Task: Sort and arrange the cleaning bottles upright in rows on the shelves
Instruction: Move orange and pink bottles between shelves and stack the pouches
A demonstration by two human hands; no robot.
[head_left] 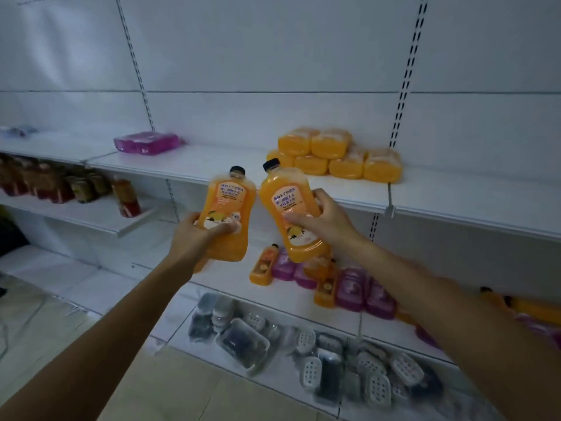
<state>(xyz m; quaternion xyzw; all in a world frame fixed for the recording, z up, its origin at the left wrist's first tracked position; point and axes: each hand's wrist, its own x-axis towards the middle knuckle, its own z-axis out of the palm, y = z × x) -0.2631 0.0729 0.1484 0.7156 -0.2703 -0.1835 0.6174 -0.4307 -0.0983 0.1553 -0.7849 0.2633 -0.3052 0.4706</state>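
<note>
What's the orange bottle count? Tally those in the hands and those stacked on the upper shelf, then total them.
Held orange bottles: 2, left bottle in the left hand, right bottle in the right hand.
Stack of orange bottles on the upper shelf: 6 visible.
Total: 8.

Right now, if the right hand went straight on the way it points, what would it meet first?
Probably the left-hand bottle: the right hand points up and left, and its own bottle leads, close beside that one. Depth is unclear; it might instead reach the upper shelf.
</note>
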